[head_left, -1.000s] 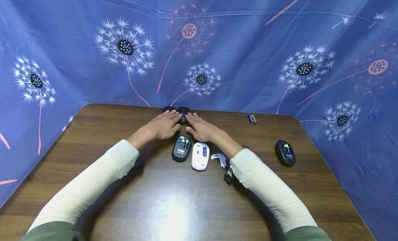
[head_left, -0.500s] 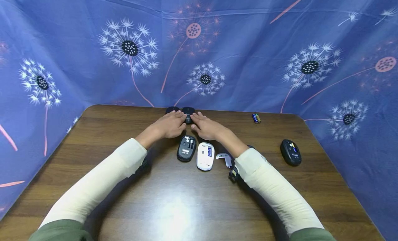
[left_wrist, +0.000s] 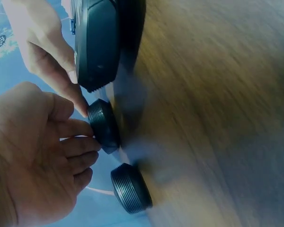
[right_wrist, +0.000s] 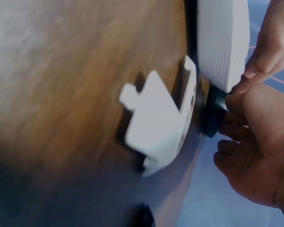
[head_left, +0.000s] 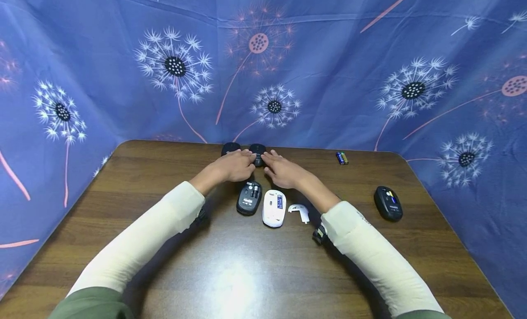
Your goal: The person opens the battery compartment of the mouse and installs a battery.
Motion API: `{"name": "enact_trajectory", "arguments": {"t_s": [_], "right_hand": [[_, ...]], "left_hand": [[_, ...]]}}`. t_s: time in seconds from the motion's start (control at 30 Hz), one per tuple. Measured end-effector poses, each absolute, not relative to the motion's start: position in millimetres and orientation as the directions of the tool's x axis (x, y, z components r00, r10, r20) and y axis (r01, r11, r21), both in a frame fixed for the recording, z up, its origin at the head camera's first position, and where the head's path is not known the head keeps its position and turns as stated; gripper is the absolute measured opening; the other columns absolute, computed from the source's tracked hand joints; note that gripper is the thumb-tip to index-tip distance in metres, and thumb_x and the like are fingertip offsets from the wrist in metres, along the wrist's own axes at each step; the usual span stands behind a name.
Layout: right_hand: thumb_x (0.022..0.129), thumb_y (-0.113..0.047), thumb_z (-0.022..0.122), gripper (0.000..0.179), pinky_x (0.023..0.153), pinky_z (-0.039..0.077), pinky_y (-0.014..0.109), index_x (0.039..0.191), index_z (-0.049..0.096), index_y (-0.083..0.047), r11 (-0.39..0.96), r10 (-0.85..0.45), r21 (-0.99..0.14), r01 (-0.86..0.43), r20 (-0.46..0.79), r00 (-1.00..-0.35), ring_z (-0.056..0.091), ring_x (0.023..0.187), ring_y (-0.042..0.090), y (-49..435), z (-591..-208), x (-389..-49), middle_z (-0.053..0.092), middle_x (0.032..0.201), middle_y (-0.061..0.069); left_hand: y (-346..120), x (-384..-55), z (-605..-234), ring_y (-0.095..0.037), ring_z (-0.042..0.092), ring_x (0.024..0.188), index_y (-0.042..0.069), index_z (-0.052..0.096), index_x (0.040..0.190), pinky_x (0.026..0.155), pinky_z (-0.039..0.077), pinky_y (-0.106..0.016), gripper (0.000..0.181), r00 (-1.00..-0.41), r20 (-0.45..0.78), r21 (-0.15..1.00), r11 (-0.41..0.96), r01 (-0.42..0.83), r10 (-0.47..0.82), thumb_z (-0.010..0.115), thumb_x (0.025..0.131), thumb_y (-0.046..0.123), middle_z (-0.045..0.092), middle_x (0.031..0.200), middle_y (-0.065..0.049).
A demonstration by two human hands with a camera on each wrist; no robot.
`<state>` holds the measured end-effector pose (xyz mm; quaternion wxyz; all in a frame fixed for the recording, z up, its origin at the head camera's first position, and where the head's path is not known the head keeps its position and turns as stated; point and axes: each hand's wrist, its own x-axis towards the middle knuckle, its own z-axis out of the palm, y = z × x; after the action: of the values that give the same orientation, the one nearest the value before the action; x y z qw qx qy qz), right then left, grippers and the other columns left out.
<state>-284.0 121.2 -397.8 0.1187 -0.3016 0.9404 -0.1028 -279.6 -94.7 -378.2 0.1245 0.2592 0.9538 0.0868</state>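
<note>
At the back of the table a black mouse (head_left: 257,155) lies between my two hands. My left hand (head_left: 236,167) touches its left side, with extended fingertips at the ridged edge in the left wrist view. My right hand (head_left: 286,171) reaches over from the other side, fingertips right at the mouse's right edge. A second black mouse (head_left: 230,148) lies to the left, partly behind my left hand. Just in front of the hands lie an upturned black mouse (head_left: 249,197) with its battery slot uncovered and an upturned white mouse (head_left: 274,209) with a blue battery label.
A white battery cover (head_left: 299,212) lies right of the white mouse, near my right forearm. Two batteries (head_left: 342,158) lie at the back right. Another upturned black mouse (head_left: 388,203) sits at the far right. A blue flowered cloth (head_left: 321,58) hangs behind the table (head_left: 173,278).
The black mouse between my hands has slid a little to the right, away from the second black mouse, and both hands have moved right with it. The head view has also shifted slightly.
</note>
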Motion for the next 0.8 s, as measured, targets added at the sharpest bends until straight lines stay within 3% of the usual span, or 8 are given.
{"name": "enact_trajectory", "arguments": {"t_s": [0.27, 0.43, 0.53, 0.8], "right_hand": [[0.122, -0.026, 0.043, 0.062, 0.146, 0.019, 0.063, 0.176, 0.029, 0.001, 0.79, -0.583, -0.326, -0.519, -0.136, -0.801, 0.012, 0.176, 0.046, 154.8, -424.0, -298.4, 0.025, 0.185, 0.026], [0.123, -0.037, 0.041, 0.065, 0.145, 0.02, 0.066, 0.179, 0.026, -0.008, 0.79, -0.583, -0.314, -0.526, -0.123, -0.803, 0.01, 0.177, 0.041, 171.1, -451.1, -318.7, 0.022, 0.188, 0.019], [0.122, -0.035, 0.043, 0.064, 0.145, 0.02, 0.066, 0.18, 0.027, -0.011, 0.791, -0.58, -0.317, -0.524, -0.115, -0.806, 0.01, 0.178, 0.04, 173.3, -459.7, -324.9, 0.023, 0.188, 0.016], [0.122, -0.027, 0.045, 0.06, 0.142, 0.022, 0.071, 0.177, 0.034, -0.007, 0.768, -0.589, -0.359, -0.53, -0.071, -0.805, 0.014, 0.176, 0.042, 188.1, -440.4, -309.2, 0.03, 0.185, 0.021]], "left_hand": [[-74.5, -281.7, -382.8, -0.035, 0.025, 0.176, 0.0, 0.038, 0.174, 0.149, 0.016, -0.046, 0.062, -0.81, -0.184, 0.254, 0.823, 0.509, 0.557, 0.037, 0.118, 0.028, 0.035, 0.183, -0.019], [-69.3, -280.7, -383.3, -0.033, 0.023, 0.176, 0.003, 0.037, 0.175, 0.149, 0.016, -0.045, 0.061, -0.816, -0.193, 0.274, 0.828, 0.489, 0.545, 0.038, 0.119, 0.028, 0.034, 0.184, -0.017], [-69.5, -279.8, -382.9, -0.033, 0.023, 0.177, 0.003, 0.036, 0.175, 0.149, 0.016, -0.046, 0.061, -0.815, -0.203, 0.282, 0.83, 0.482, 0.542, 0.038, 0.119, 0.028, 0.034, 0.184, -0.016], [-57.8, -281.0, -381.5, -0.031, 0.02, 0.177, 0.005, 0.033, 0.177, 0.149, 0.014, -0.045, 0.062, -0.805, -0.219, 0.307, 0.822, 0.48, 0.551, 0.038, 0.121, 0.03, 0.03, 0.186, -0.015]]}}
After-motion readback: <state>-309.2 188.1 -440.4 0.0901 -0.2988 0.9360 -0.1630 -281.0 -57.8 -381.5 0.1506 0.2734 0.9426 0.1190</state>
